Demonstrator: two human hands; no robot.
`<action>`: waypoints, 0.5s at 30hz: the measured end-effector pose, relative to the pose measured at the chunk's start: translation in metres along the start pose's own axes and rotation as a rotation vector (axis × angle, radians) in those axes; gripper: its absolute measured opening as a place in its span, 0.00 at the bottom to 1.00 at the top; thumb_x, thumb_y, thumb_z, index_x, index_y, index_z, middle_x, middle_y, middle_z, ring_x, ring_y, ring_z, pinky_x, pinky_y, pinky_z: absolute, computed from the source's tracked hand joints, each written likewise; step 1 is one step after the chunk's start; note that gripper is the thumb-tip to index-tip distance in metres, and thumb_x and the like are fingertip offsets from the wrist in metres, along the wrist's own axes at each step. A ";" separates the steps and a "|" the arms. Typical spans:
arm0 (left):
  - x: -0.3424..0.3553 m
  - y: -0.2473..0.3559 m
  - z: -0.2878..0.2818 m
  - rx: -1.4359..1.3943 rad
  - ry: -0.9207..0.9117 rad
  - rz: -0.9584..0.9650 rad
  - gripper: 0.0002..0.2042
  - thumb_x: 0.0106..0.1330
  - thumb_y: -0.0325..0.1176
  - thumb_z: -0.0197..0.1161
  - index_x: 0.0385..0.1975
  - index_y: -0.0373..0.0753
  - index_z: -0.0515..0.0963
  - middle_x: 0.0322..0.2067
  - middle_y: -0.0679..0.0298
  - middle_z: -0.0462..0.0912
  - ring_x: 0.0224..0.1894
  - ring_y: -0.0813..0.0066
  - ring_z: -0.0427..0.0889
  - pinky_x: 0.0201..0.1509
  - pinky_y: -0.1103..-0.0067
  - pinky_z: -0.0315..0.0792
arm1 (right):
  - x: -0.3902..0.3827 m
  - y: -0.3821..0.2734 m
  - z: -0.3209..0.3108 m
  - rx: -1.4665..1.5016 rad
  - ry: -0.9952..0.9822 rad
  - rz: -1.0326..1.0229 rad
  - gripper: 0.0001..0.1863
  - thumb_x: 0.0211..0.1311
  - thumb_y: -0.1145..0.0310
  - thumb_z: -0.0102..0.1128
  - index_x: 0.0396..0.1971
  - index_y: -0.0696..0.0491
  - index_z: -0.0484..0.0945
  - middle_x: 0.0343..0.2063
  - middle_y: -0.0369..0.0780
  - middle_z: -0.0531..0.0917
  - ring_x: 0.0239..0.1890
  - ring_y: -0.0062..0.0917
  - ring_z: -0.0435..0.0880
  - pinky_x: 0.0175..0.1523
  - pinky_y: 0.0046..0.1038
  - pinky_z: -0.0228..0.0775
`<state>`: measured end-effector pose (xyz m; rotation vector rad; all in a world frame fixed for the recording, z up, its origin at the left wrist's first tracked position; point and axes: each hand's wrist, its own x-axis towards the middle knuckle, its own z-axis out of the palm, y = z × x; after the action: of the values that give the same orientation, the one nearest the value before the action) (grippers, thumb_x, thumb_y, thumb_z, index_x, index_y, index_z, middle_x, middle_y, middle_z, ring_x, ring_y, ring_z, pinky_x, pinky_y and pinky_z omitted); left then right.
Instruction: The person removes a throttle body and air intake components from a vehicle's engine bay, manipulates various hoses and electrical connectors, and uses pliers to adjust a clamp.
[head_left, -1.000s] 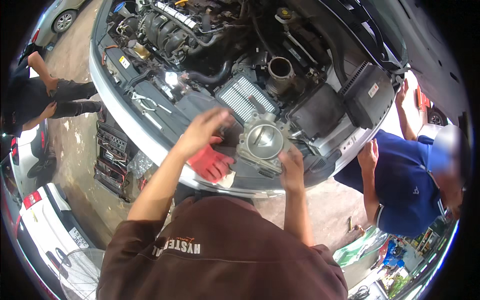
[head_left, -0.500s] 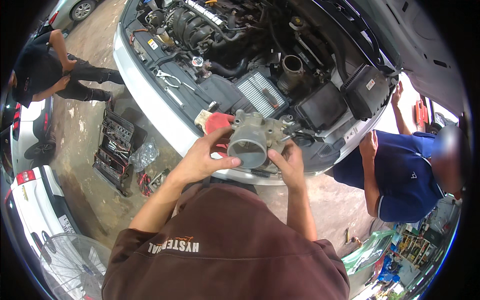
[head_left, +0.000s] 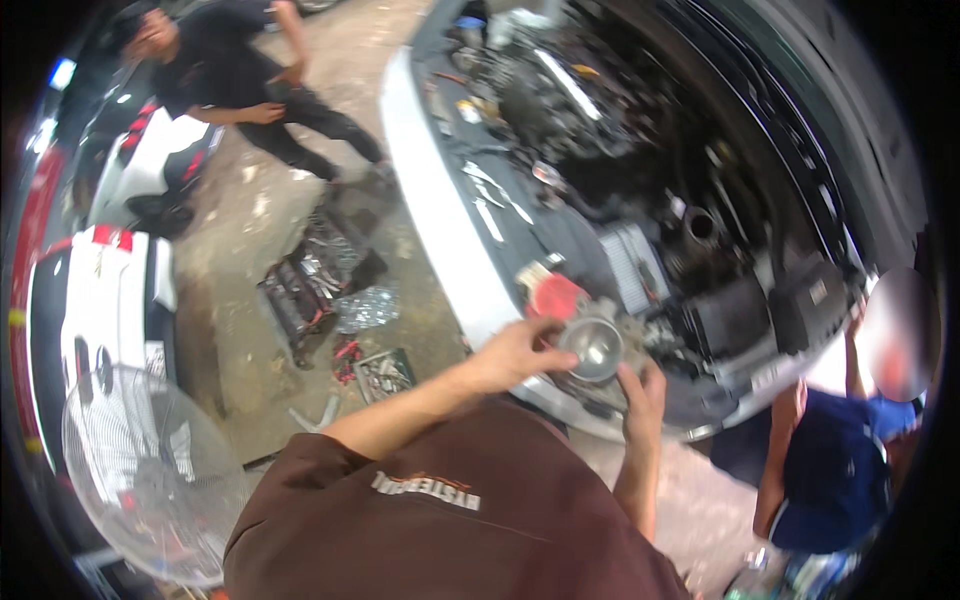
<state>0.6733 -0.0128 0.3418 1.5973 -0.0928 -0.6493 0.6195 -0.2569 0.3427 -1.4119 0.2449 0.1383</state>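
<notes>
Both hands, left hand (head_left: 515, 355) and right hand (head_left: 642, 392), clasp the round grey metal throttle body (head_left: 597, 345) by its rim; it looks heavy, rigid, possibly oily.

The throttle body (head_left: 596, 345) is dull grey cast metal with a smooth bore.

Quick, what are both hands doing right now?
Left hand: closed on the round metal engine part.
Right hand: gripping the same part from below.
</notes>
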 end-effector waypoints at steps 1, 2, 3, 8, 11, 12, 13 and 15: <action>-0.004 -0.004 -0.002 -0.020 0.012 -0.034 0.33 0.63 0.52 0.73 0.57 0.27 0.79 0.43 0.52 0.86 0.46 0.68 0.84 0.51 0.71 0.76 | 0.003 0.008 0.005 0.029 -0.015 0.013 0.25 0.70 0.61 0.67 0.58 0.66 0.79 0.51 0.42 0.85 0.53 0.23 0.81 0.61 0.27 0.70; -0.008 -0.005 -0.005 -0.012 0.035 -0.030 0.33 0.63 0.52 0.73 0.57 0.27 0.79 0.43 0.52 0.86 0.46 0.68 0.84 0.51 0.71 0.76 | 0.007 0.017 0.008 0.037 -0.037 0.007 0.25 0.70 0.61 0.67 0.58 0.66 0.79 0.51 0.42 0.85 0.53 0.23 0.81 0.61 0.27 0.70; -0.012 -0.007 -0.005 -0.067 0.025 -0.125 0.31 0.64 0.51 0.72 0.55 0.26 0.80 0.41 0.54 0.86 0.44 0.69 0.83 0.50 0.72 0.76 | 0.008 0.025 0.008 0.029 -0.072 0.061 0.25 0.71 0.62 0.66 0.58 0.66 0.79 0.52 0.42 0.85 0.53 0.23 0.81 0.62 0.27 0.70; -0.027 -0.005 -0.015 -0.248 0.163 -0.284 0.23 0.68 0.47 0.68 0.47 0.30 0.82 0.38 0.61 0.84 0.39 0.75 0.81 0.47 0.74 0.76 | 0.024 0.048 0.005 -0.200 -0.123 0.159 0.26 0.79 0.52 0.53 0.56 0.62 0.81 0.46 0.38 0.85 0.46 0.18 0.77 0.54 0.25 0.69; -0.030 -0.060 -0.044 -0.417 0.293 -0.353 0.22 0.68 0.46 0.64 0.50 0.32 0.80 0.35 0.62 0.83 0.42 0.69 0.83 0.52 0.67 0.79 | 0.041 0.041 0.010 0.105 -0.059 0.283 0.25 0.80 0.49 0.51 0.49 0.60 0.81 0.39 0.40 0.86 0.40 0.22 0.84 0.48 0.26 0.76; -0.027 -0.063 -0.046 -0.476 0.317 -0.348 0.24 0.68 0.47 0.63 0.52 0.32 0.79 0.37 0.60 0.83 0.44 0.65 0.84 0.54 0.64 0.80 | 0.048 0.041 0.000 0.105 -0.029 0.288 0.25 0.80 0.49 0.51 0.49 0.60 0.81 0.39 0.40 0.86 0.40 0.22 0.84 0.48 0.26 0.76; -0.025 -0.063 -0.052 -0.526 0.352 -0.343 0.25 0.69 0.48 0.61 0.55 0.32 0.78 0.38 0.59 0.84 0.47 0.61 0.85 0.56 0.61 0.80 | 0.055 0.043 -0.008 0.100 0.017 0.300 0.24 0.80 0.50 0.51 0.49 0.59 0.80 0.39 0.42 0.87 0.39 0.24 0.86 0.47 0.26 0.77; -0.011 -0.070 -0.067 -0.535 0.293 -0.317 0.27 0.69 0.49 0.59 0.58 0.32 0.75 0.47 0.54 0.84 0.52 0.56 0.85 0.59 0.56 0.80 | 0.072 0.053 -0.028 0.086 0.121 0.341 0.21 0.79 0.53 0.53 0.50 0.59 0.79 0.39 0.45 0.88 0.38 0.29 0.89 0.44 0.26 0.79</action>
<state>0.6726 0.0624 0.2796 1.1744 0.5208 -0.6096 0.6742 -0.2799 0.2698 -1.2855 0.5849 0.3193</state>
